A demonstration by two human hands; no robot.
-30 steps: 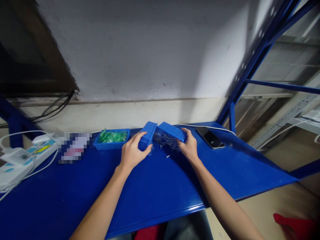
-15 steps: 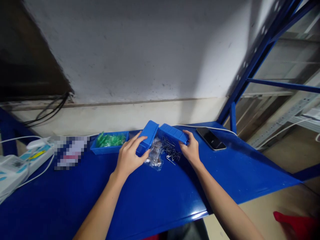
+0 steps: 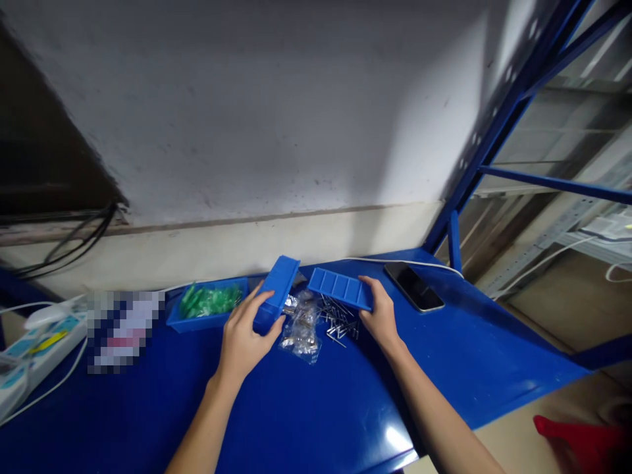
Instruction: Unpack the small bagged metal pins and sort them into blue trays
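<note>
My left hand (image 3: 247, 332) is closed on a blue plastic bin (image 3: 279, 282), which is tipped on its side toward the middle. My right hand (image 3: 380, 309) grips a second blue bin (image 3: 340, 288), tilted so that its ribbed face shows. Below and between the two bins lie small clear plastic bags (image 3: 302, 329) with shiny contents. Beside the bags, under the right bin, is a loose pile of thin metal screws or pins (image 3: 340, 328). Left of my left hand, a blue bin (image 3: 190, 324) holds green plastic-wrapped pieces (image 3: 210, 300).
A phone (image 3: 415, 286) lies on the blue table (image 3: 316, 415) at the right. At the left are a blurred-out packet (image 3: 126, 329) and a white power strip (image 3: 47, 349) with cables. A wall stands behind; a blue metal frame (image 3: 486, 158) rises at the right.
The two bins have moved apart a little, and the right one has turned to show more of its ribbed face. More of the plastic bags shows between them. The camera view has shifted.
</note>
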